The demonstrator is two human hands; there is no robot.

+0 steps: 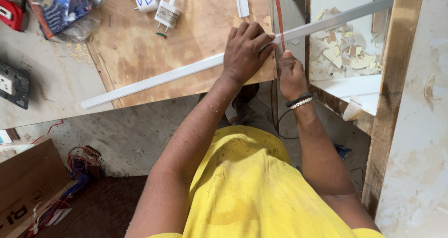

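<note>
Clamped flat, your left hand (245,49) pins the long white plastic trunking strip (154,80) at the plywood board's edge (186,91); your right hand (290,74) grips a thin red hacksaw blade (278,14) just beside, strip overhanging open floor rightward.

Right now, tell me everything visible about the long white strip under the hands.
The long white strip looks like plastic channel, thin and straight. It lies slantwise across the plywood board, its right end jutting past the board's edge over debris. The left hand presses it down; the right hand holds a red blade across it.
</note>
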